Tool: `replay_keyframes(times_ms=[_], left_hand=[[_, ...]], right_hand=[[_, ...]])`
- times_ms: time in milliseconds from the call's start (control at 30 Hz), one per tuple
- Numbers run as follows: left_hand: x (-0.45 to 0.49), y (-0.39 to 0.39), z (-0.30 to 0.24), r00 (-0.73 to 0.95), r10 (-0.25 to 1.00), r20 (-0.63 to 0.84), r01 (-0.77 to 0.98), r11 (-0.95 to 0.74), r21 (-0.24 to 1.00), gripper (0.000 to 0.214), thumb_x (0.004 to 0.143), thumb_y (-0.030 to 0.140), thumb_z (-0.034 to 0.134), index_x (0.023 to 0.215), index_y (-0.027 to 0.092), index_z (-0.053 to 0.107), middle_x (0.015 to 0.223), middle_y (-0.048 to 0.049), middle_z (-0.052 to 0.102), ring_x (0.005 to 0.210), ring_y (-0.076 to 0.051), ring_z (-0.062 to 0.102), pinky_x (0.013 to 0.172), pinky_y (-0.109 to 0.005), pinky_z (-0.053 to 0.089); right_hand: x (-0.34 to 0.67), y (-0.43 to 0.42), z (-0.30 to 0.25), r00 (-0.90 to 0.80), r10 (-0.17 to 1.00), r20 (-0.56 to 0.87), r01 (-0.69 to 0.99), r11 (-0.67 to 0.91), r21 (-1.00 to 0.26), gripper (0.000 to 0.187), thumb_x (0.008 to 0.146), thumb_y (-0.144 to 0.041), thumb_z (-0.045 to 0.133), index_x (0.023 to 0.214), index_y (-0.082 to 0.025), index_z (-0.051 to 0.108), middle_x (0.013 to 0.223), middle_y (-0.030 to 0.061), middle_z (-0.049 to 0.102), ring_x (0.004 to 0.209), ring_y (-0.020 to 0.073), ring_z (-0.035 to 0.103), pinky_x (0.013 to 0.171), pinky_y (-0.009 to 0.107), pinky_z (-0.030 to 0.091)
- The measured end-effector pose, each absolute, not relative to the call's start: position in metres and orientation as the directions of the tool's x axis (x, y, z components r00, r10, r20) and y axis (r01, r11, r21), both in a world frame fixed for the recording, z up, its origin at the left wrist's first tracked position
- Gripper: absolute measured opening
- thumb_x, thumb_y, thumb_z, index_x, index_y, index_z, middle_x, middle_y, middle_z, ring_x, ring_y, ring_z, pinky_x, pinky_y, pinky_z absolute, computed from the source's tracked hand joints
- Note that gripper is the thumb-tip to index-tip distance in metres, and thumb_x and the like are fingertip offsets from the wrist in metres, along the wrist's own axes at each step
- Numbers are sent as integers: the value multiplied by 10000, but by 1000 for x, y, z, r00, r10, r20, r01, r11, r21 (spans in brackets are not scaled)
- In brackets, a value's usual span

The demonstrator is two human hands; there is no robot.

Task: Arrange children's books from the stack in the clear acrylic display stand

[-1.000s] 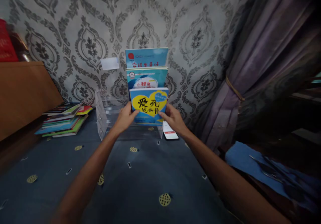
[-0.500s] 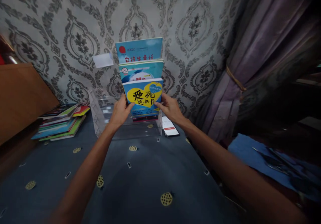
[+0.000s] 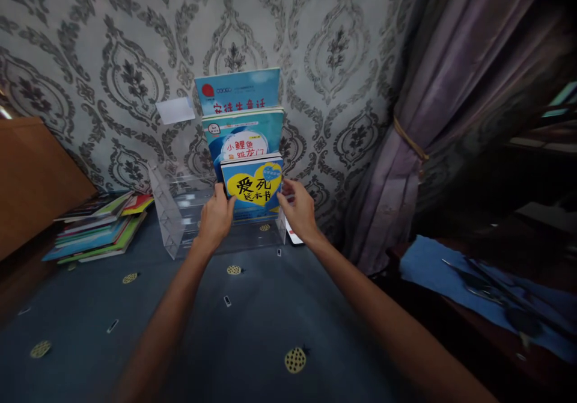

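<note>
A clear tiered acrylic rack [image 3: 180, 222] stands against the patterned wall. Three blue books stand in it, one behind the other. The front book [image 3: 253, 187] has a yellow heart with black characters on its cover. My left hand [image 3: 215, 218] grips its left edge and my right hand [image 3: 298, 209] grips its right edge. Behind it stands a book with a white fish picture [image 3: 243, 138], and a third blue book [image 3: 238, 90] rises at the back.
A pile of flat books [image 3: 97, 228] lies to the left on the blue patterned cloth [image 3: 252, 325]. A phone [image 3: 293, 236] peeks out behind my right hand. A brown panel [image 3: 31, 180] is at far left, a purple curtain [image 3: 451, 90] at right, and a blue cloth with metal tools [image 3: 487, 283].
The heart book has sunk lower into the rack's front tier with both hands on its edges, uncovering more of the fish book's cover. The view has shifted a little.
</note>
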State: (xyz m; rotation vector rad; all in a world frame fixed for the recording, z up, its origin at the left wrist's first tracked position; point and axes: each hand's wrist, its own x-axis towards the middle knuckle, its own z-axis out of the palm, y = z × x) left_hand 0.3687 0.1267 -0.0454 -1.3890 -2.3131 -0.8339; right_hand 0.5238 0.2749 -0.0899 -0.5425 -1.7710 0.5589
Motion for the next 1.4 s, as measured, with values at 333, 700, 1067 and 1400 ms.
replay_keyframes(times_ms=[333, 700, 1067, 1400], left_hand=[[385, 130, -51, -539, 676, 503, 840, 477, 259, 235, 1026, 260, 435, 1220, 139, 488, 1143, -167, 704, 997, -277, 708, 785, -333, 501], [383, 132, -47, -545, 689, 478, 836, 491, 245, 152, 1022, 228, 420, 1111, 149, 515, 1076, -176, 712, 961, -292, 714, 760, -347, 500], [373, 133, -47, -486, 705, 517, 869, 455, 195, 133, 1007, 229, 433, 1085, 156, 511, 1019, -166, 720, 923, -293, 710, 743, -343, 491], [364, 129, -50, -416, 707, 572, 906, 376, 194, 180, 995, 260, 408, 1069, 169, 545, 971, -141, 726, 905, -287, 697, 753, -346, 490]], right_hand=[[515, 261, -104, -232, 631, 740, 205, 776, -597, 408, 884, -221, 447, 1209, -165, 689, 938, 108, 652, 886, 257, 621, 793, 393, 532], [506, 259, -111, -140, 666, 733, 254, 740, -623, 389, 866, -226, 455, 1129, -174, 737, 846, 100, 653, 825, 269, 604, 799, 404, 509], [506, 255, -108, -152, 679, 719, 260, 729, -633, 397, 867, -191, 448, 1149, -167, 727, 883, 113, 660, 842, 272, 614, 795, 395, 519], [521, 279, -93, -201, 774, 601, 28, 618, -786, 328, 828, -160, 520, 1050, -200, 758, 1044, 90, 773, 1005, 266, 706, 950, 439, 539]])
